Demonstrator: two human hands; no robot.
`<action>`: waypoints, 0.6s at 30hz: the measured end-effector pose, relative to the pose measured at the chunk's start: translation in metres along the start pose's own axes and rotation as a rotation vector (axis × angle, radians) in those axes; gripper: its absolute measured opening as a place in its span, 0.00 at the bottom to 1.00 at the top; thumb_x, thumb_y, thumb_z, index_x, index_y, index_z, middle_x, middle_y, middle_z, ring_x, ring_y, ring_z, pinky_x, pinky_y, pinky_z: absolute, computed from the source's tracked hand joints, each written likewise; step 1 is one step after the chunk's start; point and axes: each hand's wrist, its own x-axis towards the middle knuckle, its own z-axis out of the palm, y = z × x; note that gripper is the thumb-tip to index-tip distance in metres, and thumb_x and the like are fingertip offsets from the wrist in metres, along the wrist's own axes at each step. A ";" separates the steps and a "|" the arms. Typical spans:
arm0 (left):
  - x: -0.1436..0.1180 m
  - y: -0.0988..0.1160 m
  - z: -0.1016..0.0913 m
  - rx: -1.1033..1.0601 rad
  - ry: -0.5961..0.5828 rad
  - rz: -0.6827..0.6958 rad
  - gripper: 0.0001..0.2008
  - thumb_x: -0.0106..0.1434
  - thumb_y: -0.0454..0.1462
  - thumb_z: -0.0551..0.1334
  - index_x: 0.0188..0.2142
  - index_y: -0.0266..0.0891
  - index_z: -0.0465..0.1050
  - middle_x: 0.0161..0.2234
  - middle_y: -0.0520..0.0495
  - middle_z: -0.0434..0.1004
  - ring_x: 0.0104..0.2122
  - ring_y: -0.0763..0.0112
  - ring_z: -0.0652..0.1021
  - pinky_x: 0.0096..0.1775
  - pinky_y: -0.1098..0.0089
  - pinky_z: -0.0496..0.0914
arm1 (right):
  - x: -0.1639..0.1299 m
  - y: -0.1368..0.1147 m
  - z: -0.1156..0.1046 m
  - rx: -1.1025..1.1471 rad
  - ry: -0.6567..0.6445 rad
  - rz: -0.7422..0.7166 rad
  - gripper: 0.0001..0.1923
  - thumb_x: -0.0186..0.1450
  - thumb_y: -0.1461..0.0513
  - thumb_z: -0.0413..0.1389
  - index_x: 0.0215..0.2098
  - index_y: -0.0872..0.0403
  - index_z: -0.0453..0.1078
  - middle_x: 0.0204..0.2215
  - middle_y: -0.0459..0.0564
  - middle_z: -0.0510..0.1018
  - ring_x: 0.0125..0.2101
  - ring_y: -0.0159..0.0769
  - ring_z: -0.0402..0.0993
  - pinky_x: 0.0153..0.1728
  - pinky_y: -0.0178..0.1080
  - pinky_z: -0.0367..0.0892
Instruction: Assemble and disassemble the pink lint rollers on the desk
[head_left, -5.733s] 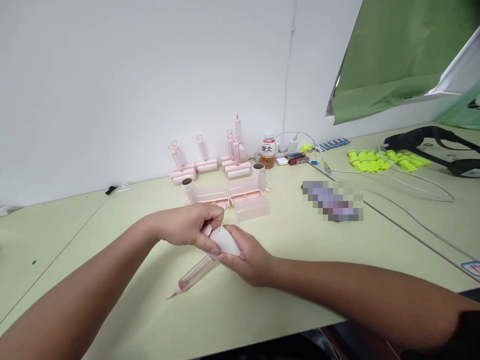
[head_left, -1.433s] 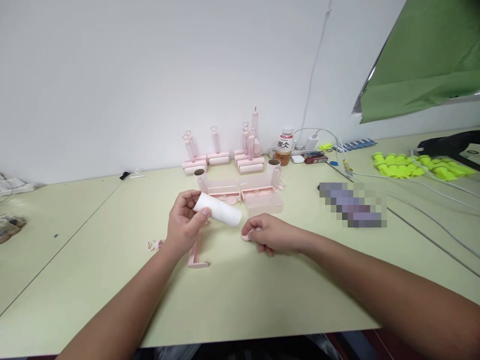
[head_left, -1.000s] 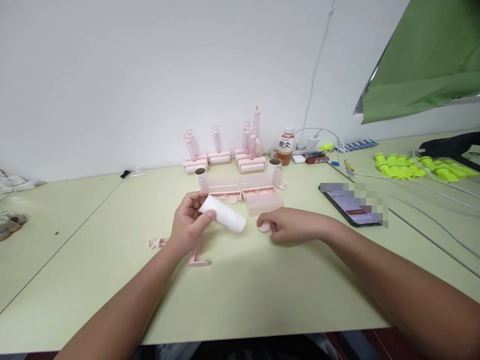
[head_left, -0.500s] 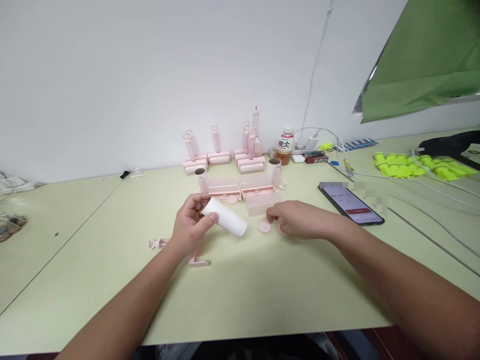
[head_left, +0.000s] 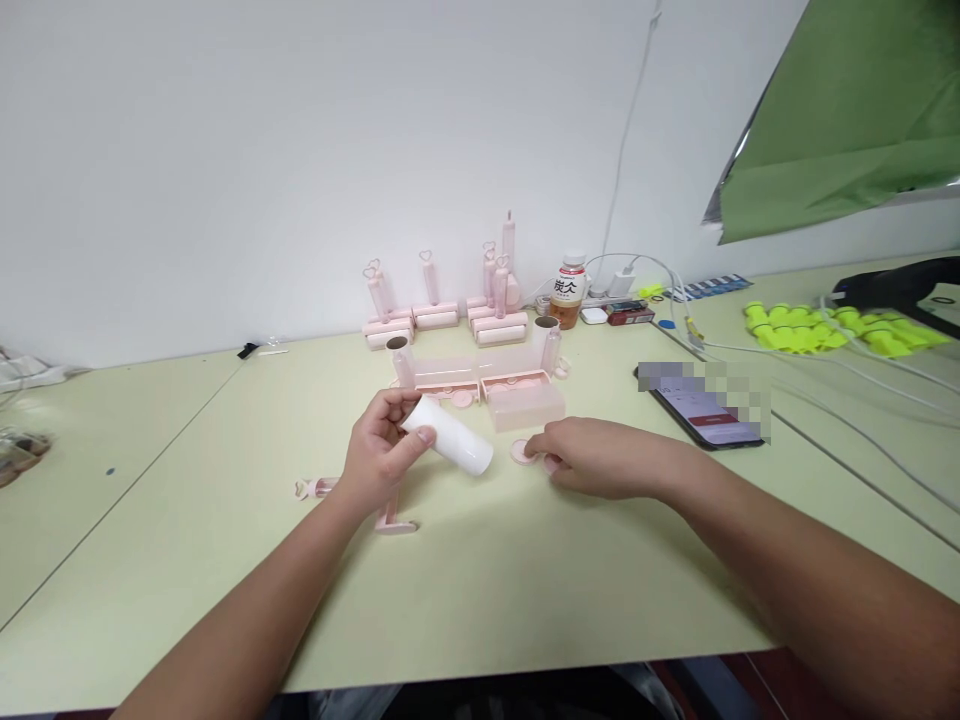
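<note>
A white paper roll (head_left: 454, 437), like a lint roller refill, is in my left hand (head_left: 386, 440). Fingers and thumb wrap its upper left end, and it tilts down to the right. My right hand (head_left: 592, 455) is low over the table, its bent fingertips on a flat pink disc (head_left: 521, 453). A second pink disc (head_left: 551, 463) lies partly hidden beneath those fingers. Behind the hands is an open pink case (head_left: 525, 405) with a translucent lid. Below my left hand lies a pink roller frame (head_left: 396, 527), and a heart-ended pink handle (head_left: 319, 488) is left of it.
Two upright rolls (head_left: 397, 350) flank the opened cases. Several closed pink cases (head_left: 501, 329) and handles stand along the wall. A drink bottle (head_left: 568, 292), cables and a phone (head_left: 701, 405) are to the right, with neon yellow pieces (head_left: 795, 328) farther off.
My right hand has shifted slightly left and nearer, its fingertips now on the left disc. Both discs sit a little farther left. My left hand still holds the roll.
</note>
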 end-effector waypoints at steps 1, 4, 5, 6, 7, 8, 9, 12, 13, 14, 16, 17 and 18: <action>0.000 0.000 0.000 -0.005 -0.005 0.003 0.18 0.54 0.42 0.69 0.43 0.42 0.69 0.37 0.48 0.72 0.35 0.68 0.73 0.32 0.71 0.70 | 0.001 0.001 0.001 -0.008 -0.002 0.007 0.20 0.61 0.66 0.49 0.49 0.50 0.74 0.38 0.54 0.78 0.34 0.44 0.73 0.29 0.38 0.57; 0.000 -0.001 0.000 -0.014 -0.021 0.008 0.18 0.55 0.42 0.68 0.43 0.41 0.69 0.37 0.48 0.72 0.35 0.69 0.73 0.31 0.72 0.70 | 0.002 0.002 0.000 -0.023 0.006 0.030 0.18 0.61 0.65 0.50 0.46 0.51 0.75 0.37 0.55 0.78 0.34 0.44 0.73 0.29 0.38 0.58; 0.000 -0.001 0.000 -0.015 -0.026 0.012 0.18 0.55 0.42 0.68 0.43 0.41 0.69 0.37 0.47 0.72 0.35 0.69 0.73 0.31 0.72 0.70 | 0.002 0.002 -0.001 -0.027 0.011 0.037 0.17 0.61 0.64 0.51 0.45 0.51 0.75 0.37 0.55 0.78 0.35 0.44 0.73 0.29 0.38 0.58; 0.001 -0.001 0.000 -0.016 -0.028 0.017 0.18 0.55 0.41 0.68 0.44 0.40 0.69 0.37 0.47 0.72 0.34 0.69 0.73 0.31 0.72 0.70 | 0.002 0.002 -0.002 -0.033 0.017 0.046 0.17 0.61 0.64 0.51 0.45 0.51 0.74 0.37 0.55 0.78 0.35 0.44 0.73 0.29 0.37 0.58; 0.001 -0.001 0.000 -0.016 -0.031 0.021 0.18 0.55 0.41 0.68 0.44 0.40 0.68 0.37 0.48 0.72 0.34 0.69 0.72 0.31 0.72 0.70 | 0.001 0.002 -0.003 -0.040 0.023 0.053 0.16 0.61 0.64 0.51 0.45 0.51 0.73 0.37 0.54 0.78 0.35 0.44 0.73 0.28 0.37 0.58; 0.001 -0.001 0.000 -0.014 -0.033 0.024 0.19 0.55 0.42 0.68 0.44 0.40 0.68 0.36 0.48 0.71 0.34 0.70 0.72 0.31 0.72 0.70 | 0.001 0.002 -0.004 -0.047 0.024 0.060 0.16 0.61 0.64 0.50 0.45 0.51 0.73 0.37 0.54 0.78 0.35 0.44 0.73 0.28 0.37 0.58; 0.001 -0.001 0.000 -0.008 -0.035 0.022 0.19 0.55 0.42 0.68 0.44 0.40 0.68 0.36 0.48 0.71 0.34 0.70 0.72 0.31 0.72 0.70 | 0.001 0.002 -0.005 -0.052 0.026 0.065 0.16 0.61 0.63 0.50 0.46 0.50 0.72 0.38 0.53 0.78 0.35 0.44 0.73 0.28 0.36 0.58; 0.001 0.000 0.000 0.008 -0.033 0.011 0.19 0.55 0.42 0.68 0.44 0.40 0.68 0.36 0.47 0.71 0.34 0.69 0.73 0.31 0.72 0.70 | 0.003 0.001 -0.006 -0.060 0.036 0.071 0.17 0.61 0.63 0.51 0.48 0.50 0.70 0.38 0.53 0.78 0.36 0.44 0.74 0.29 0.37 0.59; 0.001 0.000 0.000 0.007 -0.032 0.009 0.19 0.55 0.42 0.68 0.44 0.40 0.68 0.37 0.47 0.71 0.34 0.69 0.73 0.31 0.72 0.70 | 0.003 0.000 -0.005 -0.060 0.039 0.069 0.18 0.61 0.63 0.51 0.49 0.51 0.70 0.39 0.54 0.78 0.37 0.45 0.74 0.29 0.37 0.59; 0.001 0.000 0.001 0.002 -0.031 0.009 0.19 0.55 0.42 0.68 0.44 0.40 0.68 0.37 0.47 0.71 0.34 0.69 0.73 0.31 0.72 0.70 | 0.004 0.000 -0.004 -0.061 0.044 0.066 0.18 0.61 0.63 0.51 0.49 0.51 0.70 0.39 0.54 0.78 0.38 0.45 0.74 0.30 0.37 0.60; 0.001 -0.001 0.000 -0.015 -0.034 0.016 0.19 0.55 0.42 0.68 0.44 0.40 0.68 0.37 0.47 0.71 0.34 0.69 0.73 0.31 0.72 0.70 | 0.005 -0.001 -0.003 -0.064 0.049 0.054 0.19 0.61 0.63 0.51 0.49 0.50 0.71 0.40 0.54 0.77 0.39 0.46 0.74 0.32 0.38 0.61; 0.001 -0.002 0.000 -0.018 -0.037 0.017 0.19 0.55 0.42 0.68 0.44 0.40 0.68 0.36 0.47 0.71 0.34 0.69 0.73 0.31 0.72 0.70 | 0.005 -0.001 -0.002 -0.067 0.047 0.046 0.18 0.61 0.64 0.51 0.48 0.50 0.72 0.41 0.54 0.77 0.39 0.46 0.74 0.32 0.39 0.61; 0.001 -0.003 0.000 -0.019 -0.039 0.017 0.19 0.55 0.42 0.68 0.44 0.40 0.68 0.36 0.47 0.71 0.34 0.69 0.73 0.31 0.72 0.70 | 0.005 -0.001 -0.001 -0.071 0.041 0.041 0.16 0.61 0.64 0.51 0.46 0.50 0.73 0.41 0.54 0.76 0.38 0.45 0.74 0.33 0.39 0.62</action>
